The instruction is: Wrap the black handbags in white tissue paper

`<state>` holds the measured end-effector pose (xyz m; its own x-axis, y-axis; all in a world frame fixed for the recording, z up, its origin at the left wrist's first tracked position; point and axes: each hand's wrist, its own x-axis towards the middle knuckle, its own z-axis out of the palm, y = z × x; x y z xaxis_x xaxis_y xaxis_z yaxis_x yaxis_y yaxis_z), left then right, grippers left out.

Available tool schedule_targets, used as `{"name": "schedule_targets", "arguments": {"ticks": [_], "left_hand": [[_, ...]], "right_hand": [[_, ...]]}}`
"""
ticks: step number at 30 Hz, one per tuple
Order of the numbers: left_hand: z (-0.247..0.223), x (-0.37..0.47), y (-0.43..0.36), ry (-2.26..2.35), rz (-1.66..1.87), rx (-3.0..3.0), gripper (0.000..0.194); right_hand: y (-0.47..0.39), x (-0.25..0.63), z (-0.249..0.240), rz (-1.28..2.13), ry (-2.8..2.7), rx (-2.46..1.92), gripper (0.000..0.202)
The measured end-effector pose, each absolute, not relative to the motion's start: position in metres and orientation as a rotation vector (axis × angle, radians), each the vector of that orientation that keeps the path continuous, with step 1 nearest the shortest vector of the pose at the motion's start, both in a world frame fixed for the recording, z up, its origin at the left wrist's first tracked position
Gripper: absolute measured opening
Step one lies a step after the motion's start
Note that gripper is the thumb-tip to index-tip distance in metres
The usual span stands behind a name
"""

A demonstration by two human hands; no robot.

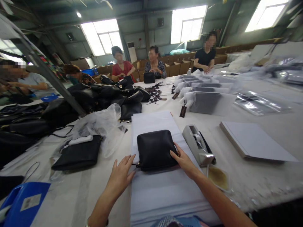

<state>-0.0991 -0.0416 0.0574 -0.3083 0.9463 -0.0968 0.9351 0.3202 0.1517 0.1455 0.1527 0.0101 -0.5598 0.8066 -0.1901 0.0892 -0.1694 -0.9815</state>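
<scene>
A black zip pouch (156, 149) lies on a stack of white paper sheets (151, 192) in front of me. My right hand (183, 157) grips its right edge, with the thumb on top and the fingers round the side. Just off the pouch's left corner is my left hand (123, 171), its fingers spread and holding nothing. Further left, another black pouch (78, 154) rests on the table with a white roll of wrapping on it. Behind that pouch sits a crumpled clear plastic bag (101, 126).
A tape dispenser (197, 143) and a small dish (217, 178) stand to the right, beside a stack of white boards (255, 140). Wrapped bags (205, 102) line up beyond. Black bags (94, 97) pile up at left, near a blue container (26, 205). Several people sit or stand across the table.
</scene>
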Motion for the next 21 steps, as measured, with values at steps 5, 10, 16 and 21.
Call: {"name": "schedule_targets", "arguments": {"ticks": [5,10,16,21], "left_hand": [[0.052,-0.073,-0.017,2.348,0.594,1.922,0.063],[0.029,-0.042,0.009,2.243,0.629,2.049,0.062],[0.013,-0.039,0.014,2.316,0.619,2.039,0.062],[0.009,-0.04,0.012,2.307,0.632,2.037,0.062]], "right_hand": [[0.141,0.174,0.024,0.933,-2.073,-1.059,0.052],[0.138,0.23,0.051,0.207,-2.164,-1.055,0.034],[0.174,0.301,0.04,-0.17,-2.075,-1.315,0.042],[0.15,0.334,0.016,-0.153,-2.242,-1.229,0.035]]}}
